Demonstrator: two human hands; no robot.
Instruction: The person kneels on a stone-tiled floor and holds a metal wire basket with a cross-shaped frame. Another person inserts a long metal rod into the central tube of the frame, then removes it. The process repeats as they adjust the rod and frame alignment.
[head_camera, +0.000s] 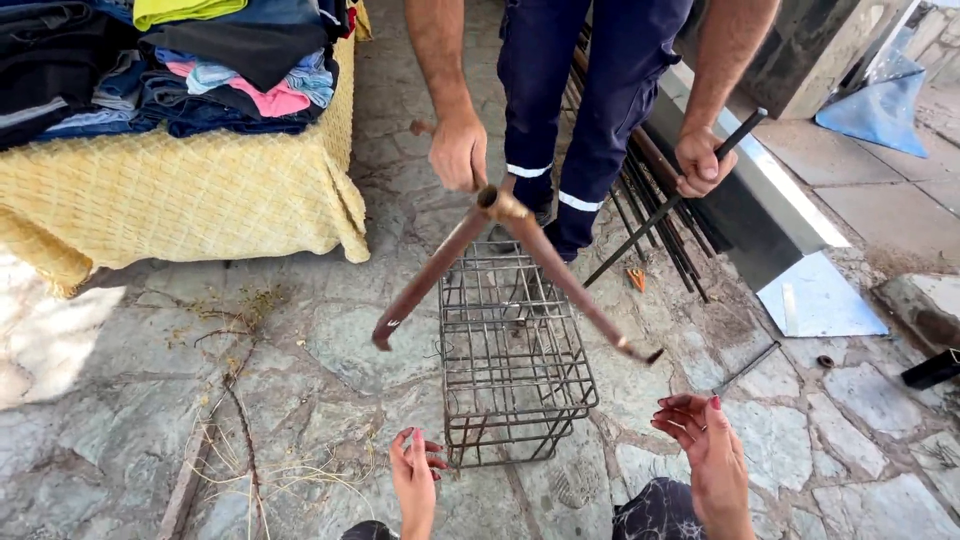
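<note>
My left hand (415, 480) hovers open, palm facing right, just beside the near left corner of a rusty wire cage (512, 360) standing on the stone floor. Open too, with red-painted nails, my right hand (705, 445) is raised to the right of the cage and holds nothing. Opposite me stands another person in dark blue trousers. One of their hands (459, 150) grips a rusty forked pipe tool (510, 260) above the cage. Their other hand (700, 160) holds a thin dark metal rod (675, 200) that slants down to the floor.
A table with a yellow cloth (190, 190) and piled clothes (170, 60) stands at the back left. Metal rods (655, 215) lean against a low wall on the right, beside a pale metal sheet (820, 300). Dry twigs (240, 400) lie on the floor at left.
</note>
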